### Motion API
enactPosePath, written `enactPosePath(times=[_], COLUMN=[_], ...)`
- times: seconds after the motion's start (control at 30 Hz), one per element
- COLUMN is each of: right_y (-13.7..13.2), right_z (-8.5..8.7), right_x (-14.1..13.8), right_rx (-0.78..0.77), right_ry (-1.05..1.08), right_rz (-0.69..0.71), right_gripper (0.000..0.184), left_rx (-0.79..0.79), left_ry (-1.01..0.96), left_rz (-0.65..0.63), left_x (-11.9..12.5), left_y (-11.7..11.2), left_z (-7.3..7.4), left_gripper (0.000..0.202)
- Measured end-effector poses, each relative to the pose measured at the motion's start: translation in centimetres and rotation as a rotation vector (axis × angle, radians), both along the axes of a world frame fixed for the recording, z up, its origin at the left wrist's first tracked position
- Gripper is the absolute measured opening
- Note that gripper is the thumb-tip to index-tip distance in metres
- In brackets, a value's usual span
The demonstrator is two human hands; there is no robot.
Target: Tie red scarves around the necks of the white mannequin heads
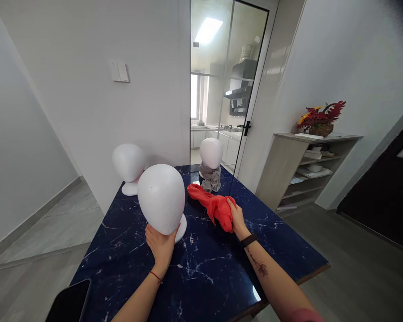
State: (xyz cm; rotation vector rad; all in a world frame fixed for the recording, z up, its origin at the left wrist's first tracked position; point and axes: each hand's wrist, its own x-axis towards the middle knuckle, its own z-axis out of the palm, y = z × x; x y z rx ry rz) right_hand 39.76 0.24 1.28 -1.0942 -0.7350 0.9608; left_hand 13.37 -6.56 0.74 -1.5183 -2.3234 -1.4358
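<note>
My left hand (pixel 161 245) grips the neck of a white foam mannequin head (pixel 161 199) that stands on the dark blue marble table (pixel 201 268). My right hand (pixel 237 219) is closed on a red scarf (pixel 212 205) that lies bunched on the table to the right of that head. At the far end stands a second white head (pixel 211 153) with a grey scarf (pixel 211 178) wound round its neck. A third bare white head (pixel 128 163) sits at the far left corner.
A black phone (pixel 70 304) lies at the table's near left corner. A glass door (pixel 228 89) to a kitchen is behind the table. A low shelf unit (pixel 309 165) with a flower basket (pixel 320 120) stands to the right.
</note>
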Motion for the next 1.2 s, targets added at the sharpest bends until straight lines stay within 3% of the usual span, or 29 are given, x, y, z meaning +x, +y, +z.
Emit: enactPosePath(times=[0.27,0.43,0.47,0.53,0.63,0.73,0.8,0.9,1.0,1.07,1.2], right_y=[0.0,-1.2,-1.8,-3.5,-7.4,-11.3,-12.9,-13.1,-12.1,-11.8,-12.4], right_z=[-0.1,1.5,2.1,3.7,6.4,8.5,8.9,8.4,7.5,7.2,7.2], right_x=[0.1,-0.6,-0.9,-1.8,-3.6,-4.9,-4.8,-3.0,0.1,1.8,3.3], right_rx=[0.022,0.186,0.219,0.254,0.274,0.321,0.324,0.239,0.117,0.070,0.071], right_ry=[-0.113,-0.363,-0.410,-0.505,-0.658,-0.777,-0.770,-0.605,-0.347,-0.189,-0.086], right_rz=[-0.026,0.026,0.061,0.169,0.455,0.749,0.804,0.617,0.285,0.108,0.031], right_gripper=[0.043,0.040,0.037,0.032,0.026,0.022,0.024,0.033,0.041,0.045,0.042], left_rx=[-0.048,-0.123,-0.092,-0.011,-0.030,-0.098,-0.170,-0.226,-0.220,-0.225,-0.158], left_ry=[-0.015,-0.409,-0.498,-0.655,-0.654,-0.576,-0.580,-0.596,-0.552,-0.495,-0.260], left_rz=[-0.058,-0.012,-0.074,-0.389,-0.778,-0.930,-0.979,-0.974,-0.839,-0.740,-0.500], left_x=[-0.5,0.1,0.6,2.0,4.1,5.2,4.9,3.0,-0.7,-3.4,-6.8], left_y=[-0.3,-3.6,-4.7,-6.9,-9.1,-9.9,-10.1,-10.5,-11.1,-11.3,-11.5], left_z=[0.5,-0.4,-0.5,-0.2,1.4,3.3,4.0,4.0,3.3,3.0,2.8], left_gripper=[0.095,0.070,0.062,0.054,0.071,0.070,0.057,0.038,0.025,0.026,0.024])
